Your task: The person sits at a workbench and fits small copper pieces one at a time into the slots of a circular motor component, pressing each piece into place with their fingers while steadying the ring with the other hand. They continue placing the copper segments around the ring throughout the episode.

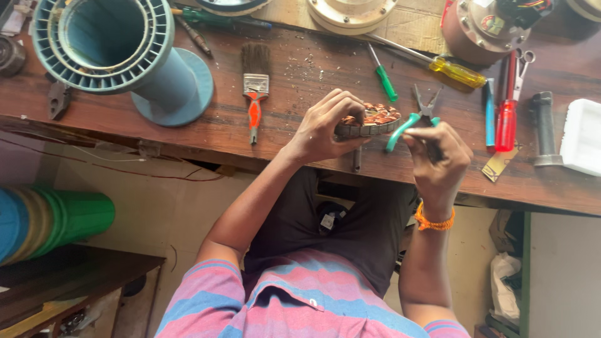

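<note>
Hands [325, 128] closed on stator [369, 122], pliers [418, 116].

The person wears a short-sleeved collared shirt [300, 300] with broad pink, blue and purple stripes, and dark trousers [338, 225]. An orange beaded bracelet [433, 220] circles one wrist. Both forearms are bare below the sleeves.

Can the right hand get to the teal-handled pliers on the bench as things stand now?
Probably yes. The right hand sits just beside the teal-handled pliers, and nothing lies between them. The left hand holds the round copper-wound part off to the side.
</note>
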